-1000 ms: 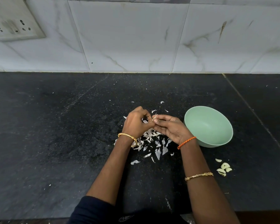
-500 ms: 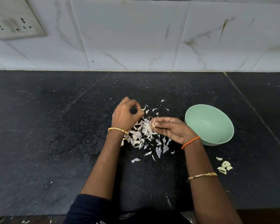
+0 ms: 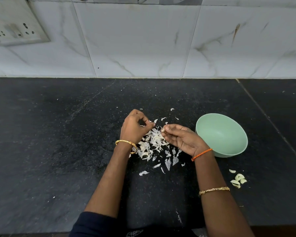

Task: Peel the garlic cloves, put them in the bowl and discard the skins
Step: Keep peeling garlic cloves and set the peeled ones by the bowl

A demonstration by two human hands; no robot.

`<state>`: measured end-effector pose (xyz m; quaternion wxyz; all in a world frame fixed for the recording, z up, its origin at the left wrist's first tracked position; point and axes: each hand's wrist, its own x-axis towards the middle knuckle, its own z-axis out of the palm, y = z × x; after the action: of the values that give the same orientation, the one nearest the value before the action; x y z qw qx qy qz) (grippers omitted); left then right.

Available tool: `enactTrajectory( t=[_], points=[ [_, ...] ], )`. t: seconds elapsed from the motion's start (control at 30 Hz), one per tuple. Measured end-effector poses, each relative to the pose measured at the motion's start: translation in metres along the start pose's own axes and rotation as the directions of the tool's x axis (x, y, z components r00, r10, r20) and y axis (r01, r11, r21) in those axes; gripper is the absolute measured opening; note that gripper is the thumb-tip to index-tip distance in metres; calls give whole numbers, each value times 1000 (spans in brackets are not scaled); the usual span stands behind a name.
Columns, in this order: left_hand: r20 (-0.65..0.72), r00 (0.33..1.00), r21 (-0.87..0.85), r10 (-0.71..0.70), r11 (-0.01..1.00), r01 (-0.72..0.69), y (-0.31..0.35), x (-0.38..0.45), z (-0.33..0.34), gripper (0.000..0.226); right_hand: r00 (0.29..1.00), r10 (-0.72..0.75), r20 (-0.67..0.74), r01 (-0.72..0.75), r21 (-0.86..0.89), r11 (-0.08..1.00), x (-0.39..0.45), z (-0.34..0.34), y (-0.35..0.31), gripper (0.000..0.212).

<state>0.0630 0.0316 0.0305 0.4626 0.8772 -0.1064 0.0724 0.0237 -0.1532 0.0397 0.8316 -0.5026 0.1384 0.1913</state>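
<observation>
On the dark counter (image 3: 50, 151) the right hand (image 3: 183, 139) pinches a garlic clove (image 3: 163, 129) between thumb tip and fingertips, the clove sitting at the very ends of the fingers, poking out to the left just past the thumb nail. The remaining fingers of that hand lie loosely curled beneath it, palm turned up. The left hand (image 3: 135, 127) hovers just left of the clove, apart from it, with its fingers curled in and thumb and forefinger tips drawn together; whether a scrap of skin is caught between them is too small to tell. Both hands hang above a heap of papery skins (image 3: 154, 142) strewn on the counter, thickest under the fingers and thinning out towards the near side, with a few stray flakes farther off. A pale green bowl (image 3: 221, 134) stands just right of the right hand, close to the wrist, tipped a little so that its inside faces the camera. Near and right of the bowl, well apart from the hands, a small cluster of peeled cloves (image 3: 237, 180) lies on the counter. Behind, a marbled tile wall (image 3: 143, 40) rises, with a socket plate (image 3: 15, 26) at far left.
</observation>
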Motion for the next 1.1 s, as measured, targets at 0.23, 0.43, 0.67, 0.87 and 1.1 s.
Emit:
enactTrajectory(
  t=[0.23,0.43,0.67,0.87,1.1],
  points=[
    [180,983,-174,25,985,7,7,2,4,9,997,-47,-66,48,12,999,3,1,-1,8],
    [282,959,-361,24,929,83,17,-4,5,14,990,-99,-101,99,-9,995,6,1,-2,10],
    [212,975,-401,-71,903,153,18,-6,16,9,975,-141,-174,120,-129,984,8,7,1,3],
    [137,949,-566,-285,764,311,28,-6,21,5,812,-500,-300,382,-375,845,17,23,14,14],
    [326,799,-762,-506,360,539,37,-5,22,13,726,-604,-328,488,-373,789,26,37,20,15]
  ],
)
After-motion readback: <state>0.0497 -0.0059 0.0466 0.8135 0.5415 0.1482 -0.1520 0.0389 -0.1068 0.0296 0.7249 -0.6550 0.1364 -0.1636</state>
